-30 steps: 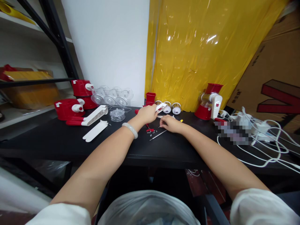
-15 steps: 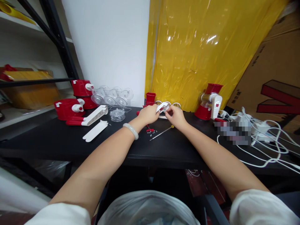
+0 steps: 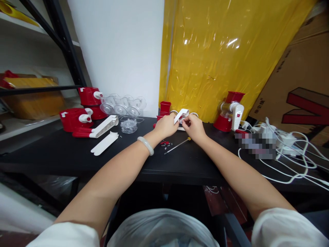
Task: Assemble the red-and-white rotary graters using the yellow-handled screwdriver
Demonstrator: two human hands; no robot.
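Observation:
My left hand (image 3: 167, 126) is closed around a white plastic handle housing (image 3: 181, 116), which slants up to the right. My right hand (image 3: 194, 127) is at the housing's right side, thumb and fingers pinched together; whatever lies between its fingertips is hidden or too small to name. Just below the hands, small red parts (image 3: 165, 142) and several little screws lie on the black table (image 3: 154, 163). A screwdriver (image 3: 177, 146) with a yellow handle rests beside them, its tip toward the lower left. Red plastic parts (image 3: 165, 108) stand behind my left hand.
Red bases (image 3: 74, 120), clear plastic drums (image 3: 120, 104), a white handle half (image 3: 105, 143) and another housing (image 3: 105, 127) occupy the left. An assembled red and white grater (image 3: 228, 113) stands right, near tangled white cables (image 3: 295, 157). A lined bin (image 3: 161, 226) is below.
My left hand has shifted slightly right, and the white housing has turned to a steeper slant. My right hand stays close beside it, its fingers slightly changed.

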